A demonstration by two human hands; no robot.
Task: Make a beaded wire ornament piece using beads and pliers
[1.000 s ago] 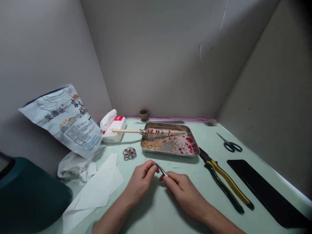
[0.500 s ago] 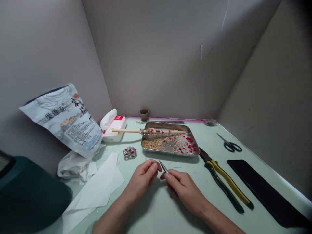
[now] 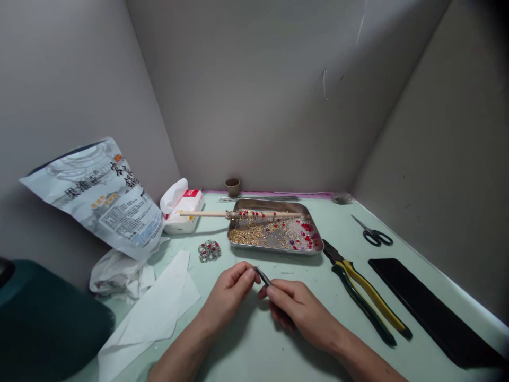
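Pale green desk [image 3: 254, 345], grey walls around. Left side: large printed bag [image 3: 115, 196] tilted, dark teal object [image 3: 51, 318] nearer the camera, white paper sheets [image 3: 151, 313]. Right side: long black slab [image 3: 429, 313]. Metal tray [image 3: 274, 250] toward the back: gold, clear and red beads [image 3: 306, 228] inside, wooden rod [image 3: 202, 214] lying across it and sticking out past the left edge. Pliers [image 3: 366, 292], green and yellow handles, just right of the tray.

Hands low in the middle, in front of the tray. Left hand [image 3: 230, 286]: thumb and forefinger pinched; anything between them too small to tell. Right hand [image 3: 296, 305]: fingers closed around a slim metal tool [image 3: 263, 277], tip pointing at the left fingertips.

Change: half a second ago the tip stood a bit off the left fingertips; now it is back up against them, contact not certain. Likely repeated fine work at that one spot, judging from this.

Scissors [image 3: 373, 233] far right. Small wire-looking piece with red beads [image 3: 209, 251] lies on the desk, left of the tray, untouched.
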